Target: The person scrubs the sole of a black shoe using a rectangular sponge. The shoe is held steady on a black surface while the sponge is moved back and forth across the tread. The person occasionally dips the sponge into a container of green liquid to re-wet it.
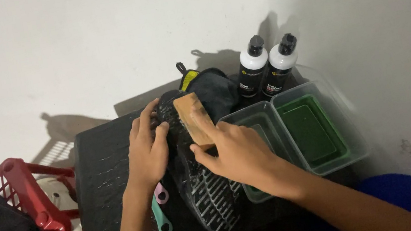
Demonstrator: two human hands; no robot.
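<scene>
A black shoe (213,196) lies on its side on the black table (98,162), its ridged sole turned up toward me. My left hand (148,151) grips the shoe's toe end at the far side. My right hand (234,152) is closed on a wooden-backed brush (193,116) and presses it against the sole near the toe. Beneath the shoe, a pink-handled brush (161,194) and a teal-handled brush (163,221) stick out on the table.
Two clear plastic tubs (332,163) of green liquid stand to the right of the shoe. Behind them are two white bottles (267,68) with black caps. A second black shoe with yellow lining (209,89) sits at the back. A red plastic basket (32,188) stands at left.
</scene>
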